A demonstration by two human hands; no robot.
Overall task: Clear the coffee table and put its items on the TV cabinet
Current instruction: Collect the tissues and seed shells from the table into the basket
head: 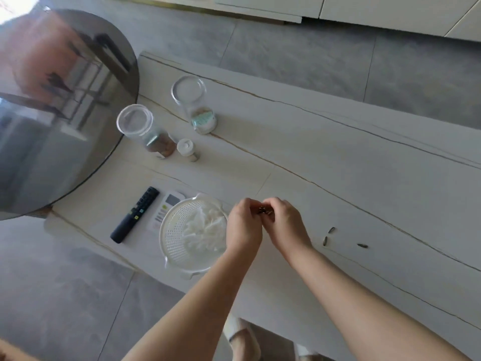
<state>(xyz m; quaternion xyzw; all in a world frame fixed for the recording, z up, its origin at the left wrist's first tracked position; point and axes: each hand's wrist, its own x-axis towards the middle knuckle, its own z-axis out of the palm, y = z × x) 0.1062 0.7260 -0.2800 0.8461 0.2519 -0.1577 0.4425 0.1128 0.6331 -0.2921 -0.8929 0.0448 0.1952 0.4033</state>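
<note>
Left hand [243, 225] and right hand [285, 225] meet, fingers pinched on dark seeds [265, 211] at the colander's [171, 238] 3 o'clock rim — three loose seeds [331, 230] further right on the open coffee table [338, 152].

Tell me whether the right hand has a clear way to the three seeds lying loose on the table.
Probably yes: the three seeds lie on bare table beside the right hand, nothing between, though its fingers already pinch seeds.

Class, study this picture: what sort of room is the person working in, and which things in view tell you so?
Probably a home living room. A long, low white marble-look coffee table holds a black TV remote and a white air-conditioner remote, and a low white cabinet runs along the far wall.
</note>
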